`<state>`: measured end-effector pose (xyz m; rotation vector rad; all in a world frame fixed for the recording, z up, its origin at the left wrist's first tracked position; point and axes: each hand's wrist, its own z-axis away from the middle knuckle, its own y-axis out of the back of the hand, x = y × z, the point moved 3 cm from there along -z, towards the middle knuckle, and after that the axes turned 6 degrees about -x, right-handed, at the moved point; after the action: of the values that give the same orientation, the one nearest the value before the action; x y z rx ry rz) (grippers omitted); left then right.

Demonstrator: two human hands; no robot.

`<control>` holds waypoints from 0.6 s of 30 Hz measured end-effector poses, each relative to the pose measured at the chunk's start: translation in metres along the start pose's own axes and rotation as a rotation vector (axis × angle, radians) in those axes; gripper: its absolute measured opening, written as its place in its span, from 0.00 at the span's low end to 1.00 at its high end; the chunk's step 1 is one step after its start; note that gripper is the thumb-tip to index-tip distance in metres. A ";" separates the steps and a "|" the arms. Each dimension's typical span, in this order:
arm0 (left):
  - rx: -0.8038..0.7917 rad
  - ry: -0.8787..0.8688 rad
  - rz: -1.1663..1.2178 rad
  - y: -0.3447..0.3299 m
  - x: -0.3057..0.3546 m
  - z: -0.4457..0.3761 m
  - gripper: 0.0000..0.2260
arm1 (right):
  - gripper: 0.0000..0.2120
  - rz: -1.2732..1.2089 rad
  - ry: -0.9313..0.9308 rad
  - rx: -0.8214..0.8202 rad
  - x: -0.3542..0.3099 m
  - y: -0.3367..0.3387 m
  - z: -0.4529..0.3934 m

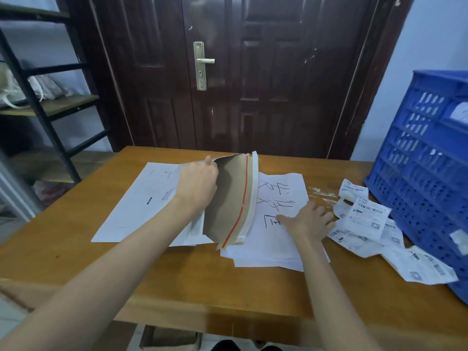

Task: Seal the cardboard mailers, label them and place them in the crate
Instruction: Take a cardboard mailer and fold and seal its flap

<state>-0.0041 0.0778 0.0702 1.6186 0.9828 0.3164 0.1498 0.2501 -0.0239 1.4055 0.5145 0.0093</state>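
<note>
A white cardboard mailer (141,198) lies flat on the wooden table (76,249). Its flap (228,198), brown inside with a red tear strip, is lifted upright. My left hand (196,184) grips the top edge of that flap. My right hand (307,220) rests flat, fingers spread, on a stack of white sheets (268,239) with black handwriting, just right of the flap. Several crumpled shipping labels (364,216) lie to the right of that hand. A blue plastic crate (428,158) stands at the table's right edge.
A dark wooden door (228,72) is behind the table. A black metal shelf (45,107) with bags stands at the left. Small paper scraps (321,193) lie between the sheets and the labels.
</note>
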 end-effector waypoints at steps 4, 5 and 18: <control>0.019 0.025 0.040 -0.005 -0.006 -0.001 0.15 | 0.41 -0.013 0.030 0.109 -0.006 0.001 0.000; 0.023 0.032 0.048 -0.006 -0.007 -0.002 0.15 | 0.39 -0.036 0.042 0.130 -0.007 0.002 0.000; -0.051 0.043 -0.047 -0.013 -0.027 0.002 0.17 | 0.15 -0.384 0.126 0.111 -0.013 0.021 -0.008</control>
<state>-0.0248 0.0562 0.0659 1.5453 1.0360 0.3424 0.1416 0.2573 -0.0004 1.3993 0.8948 -0.2446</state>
